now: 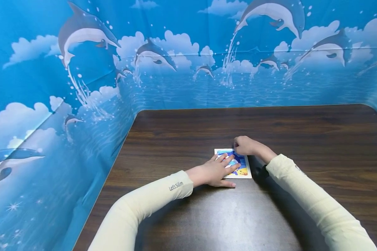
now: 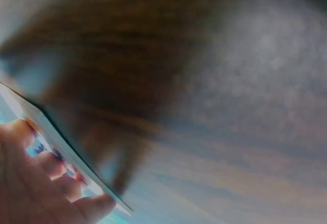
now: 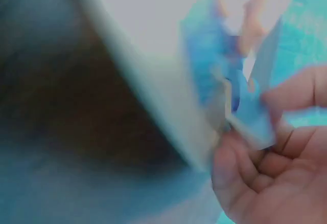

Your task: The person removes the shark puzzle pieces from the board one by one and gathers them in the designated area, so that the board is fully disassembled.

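A small picture puzzle (image 1: pixel 249 169) with a white border lies on the table, its printing blue with some yellow at the lower right. My left hand (image 1: pixel 215 170) rests flat on it with fingers spread, covering the left part of the picture. In the left wrist view, those fingers (image 2: pixel 53 165) lie over the puzzle's face. At the puzzle's upper right corner, my right hand (image 1: pixel 246 145) is curled. The right wrist view shows its thumb and finger pinching a light blue flat piece (image 3: pixel 253 116), apparently a jigsaw piece, raised at the puzzle's edge. That view is blurred.
The dark wood-grain table (image 1: pixel 176 132) extends around the puzzle. A blue cloth (image 1: pixel 182 87) printed with dolphins and clouds hangs along the table's far and left edges. A dark band (image 1: pixel 264 171) shows at the right wrist.
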{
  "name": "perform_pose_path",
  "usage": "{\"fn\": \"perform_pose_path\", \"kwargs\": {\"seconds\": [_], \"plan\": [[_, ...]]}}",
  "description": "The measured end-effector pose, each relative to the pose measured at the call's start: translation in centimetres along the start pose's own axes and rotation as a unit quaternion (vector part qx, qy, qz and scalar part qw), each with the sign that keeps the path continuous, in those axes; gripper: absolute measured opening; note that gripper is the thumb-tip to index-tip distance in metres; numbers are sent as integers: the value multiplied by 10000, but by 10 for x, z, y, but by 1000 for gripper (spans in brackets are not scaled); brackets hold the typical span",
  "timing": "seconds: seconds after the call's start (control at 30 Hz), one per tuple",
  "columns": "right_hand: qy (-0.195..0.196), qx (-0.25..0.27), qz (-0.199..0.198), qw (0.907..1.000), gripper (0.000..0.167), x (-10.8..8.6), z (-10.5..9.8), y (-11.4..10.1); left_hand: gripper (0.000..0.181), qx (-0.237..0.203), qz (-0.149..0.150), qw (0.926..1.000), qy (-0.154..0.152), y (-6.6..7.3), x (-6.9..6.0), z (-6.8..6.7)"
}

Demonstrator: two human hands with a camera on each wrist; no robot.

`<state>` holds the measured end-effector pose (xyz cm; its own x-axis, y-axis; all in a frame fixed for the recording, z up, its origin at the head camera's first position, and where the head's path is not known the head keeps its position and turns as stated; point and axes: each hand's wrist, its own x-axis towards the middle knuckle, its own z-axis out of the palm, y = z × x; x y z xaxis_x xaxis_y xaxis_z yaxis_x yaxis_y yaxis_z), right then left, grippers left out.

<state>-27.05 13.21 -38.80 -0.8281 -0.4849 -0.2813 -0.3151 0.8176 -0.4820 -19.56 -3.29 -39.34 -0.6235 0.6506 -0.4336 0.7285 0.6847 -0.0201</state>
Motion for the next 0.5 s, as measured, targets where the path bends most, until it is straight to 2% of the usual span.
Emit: {"fn": "perform_pose_path", "kwargs": {"seconds": [0.13, 0.2, 0.37, 0.5], "plan": [[-162, 495, -83, 9986, 4, -6, -4, -4, 72, 104, 31, 9999, 72, 1, 2, 0], [-134, 546, -225, 9982, 3, -10, -5, -3, 72, 136, 61, 9998, 115, 1, 3, 0], [170, 735, -363, 9965, 12, -23, -7, 11, 77, 53, 142, 9998, 145, 1, 2, 3], [446, 1217, -137, 9915, 13, -39, -13, 28, 82, -90, 111, 9998, 154, -2, -2, 6]]}}
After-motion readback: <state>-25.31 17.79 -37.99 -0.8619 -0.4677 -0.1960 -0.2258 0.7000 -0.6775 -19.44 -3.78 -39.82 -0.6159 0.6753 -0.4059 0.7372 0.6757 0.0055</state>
